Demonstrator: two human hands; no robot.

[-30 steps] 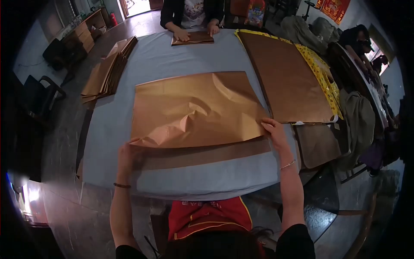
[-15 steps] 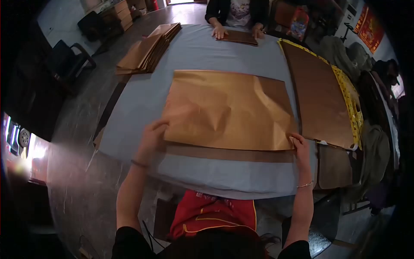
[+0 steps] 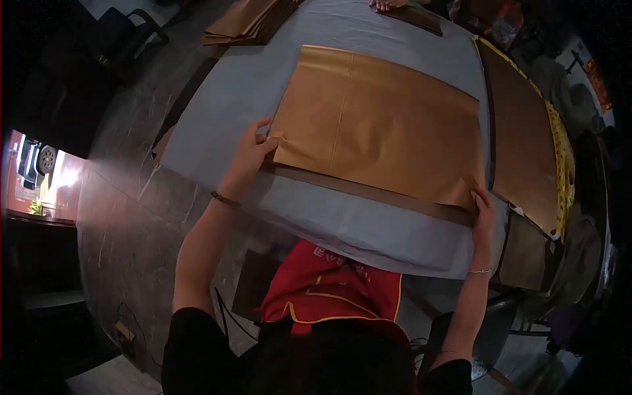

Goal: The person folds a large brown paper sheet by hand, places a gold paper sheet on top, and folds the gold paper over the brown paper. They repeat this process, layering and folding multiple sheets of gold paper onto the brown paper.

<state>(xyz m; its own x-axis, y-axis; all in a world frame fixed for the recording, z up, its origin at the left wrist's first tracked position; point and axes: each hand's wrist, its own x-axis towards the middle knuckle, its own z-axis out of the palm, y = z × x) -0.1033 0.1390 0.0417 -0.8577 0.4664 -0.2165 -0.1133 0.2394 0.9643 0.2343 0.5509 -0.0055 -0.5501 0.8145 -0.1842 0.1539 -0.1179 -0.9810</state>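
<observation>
A large gold paper sheet (image 3: 385,125) lies folded over itself on the grey table (image 3: 263,79), with a darker brown strip (image 3: 368,193) of its lower layer showing along the near edge. My left hand (image 3: 252,150) pinches the sheet's near left corner. My right hand (image 3: 485,209) presses the near right corner, fingers bent over the edge.
A stack of folded brown sheets (image 3: 247,20) sits at the far left of the table. A big brown sheet over yellow patterned paper (image 3: 526,131) lies to the right. Another person's hands (image 3: 392,4) rest on a folded sheet at the far end. A chair (image 3: 135,29) stands left.
The gold sheet has flattened out, its wrinkles gone. Both my hands have stayed at its near corners. My view has tilted and swung to the left.
</observation>
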